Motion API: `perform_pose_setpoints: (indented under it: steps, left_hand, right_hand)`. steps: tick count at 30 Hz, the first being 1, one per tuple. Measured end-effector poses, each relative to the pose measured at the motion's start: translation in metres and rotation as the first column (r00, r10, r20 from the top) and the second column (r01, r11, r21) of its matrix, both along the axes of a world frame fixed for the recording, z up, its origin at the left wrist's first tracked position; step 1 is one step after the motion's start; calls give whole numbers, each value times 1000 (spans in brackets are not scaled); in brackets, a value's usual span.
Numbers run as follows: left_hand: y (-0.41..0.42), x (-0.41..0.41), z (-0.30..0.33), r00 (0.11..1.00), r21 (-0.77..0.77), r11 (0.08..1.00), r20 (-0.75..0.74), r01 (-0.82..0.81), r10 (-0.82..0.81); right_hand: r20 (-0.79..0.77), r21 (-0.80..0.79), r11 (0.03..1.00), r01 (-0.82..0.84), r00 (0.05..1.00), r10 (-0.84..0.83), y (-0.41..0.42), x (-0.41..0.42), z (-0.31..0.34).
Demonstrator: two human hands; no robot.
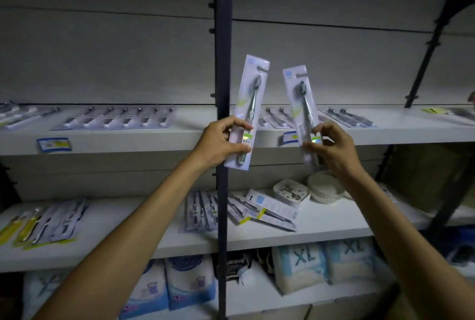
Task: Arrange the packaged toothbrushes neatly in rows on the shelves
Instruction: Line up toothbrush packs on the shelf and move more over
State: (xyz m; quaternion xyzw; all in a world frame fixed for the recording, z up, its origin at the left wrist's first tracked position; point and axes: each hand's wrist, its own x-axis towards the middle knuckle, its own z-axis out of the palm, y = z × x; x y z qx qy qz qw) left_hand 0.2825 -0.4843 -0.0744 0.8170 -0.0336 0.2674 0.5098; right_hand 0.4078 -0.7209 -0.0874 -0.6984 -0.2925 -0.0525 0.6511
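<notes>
The tall white metal shelving unit (154, 137), split by a dark upright post (223, 36), already carries flat rows of carded brushes on its upper board. Below, a loose heap of packs (246, 213) waits beside two white plastic baskets (322, 188). The left hand (221, 142) pinches one long clear-fronted toothbrush pack (248, 111) by its lower end; the right hand (331, 147) pinches a second like pack (303, 111). Both stand nearly upright, apart, before the upper board. This looks like carrying for placement; next they need laying flat, parallel, beside the existing row.
</notes>
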Motion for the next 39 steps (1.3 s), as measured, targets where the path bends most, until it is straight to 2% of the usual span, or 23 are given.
perform_pose_setpoints:
  steps: [9,20,27,35,39]
  left_hand:
    - [-47,78,8,999,23,999,-16,-49,49]
    - [-54,164,18,999,-16,1000,37,5,-4]
    - [-66,209,23,999,-5,1000,36,-11,11]
    - [-130,269,29,995,-52,996,49,-79,82]
    - [-176,300,31,990,-92,988,49,-125,130]
  right_hand:
    - [-110,1,999,46,993,-46,-57,66,1]
    - [-43,-94,991,91,994,-96,-56,149,15]
    - [-35,-25,996,82,996,-83,-63,204,23]
    - [-57,23,999,28,998,-26,-124,286,24]
    - [-64,-2,1000,-13,998,12,-168,330,24]
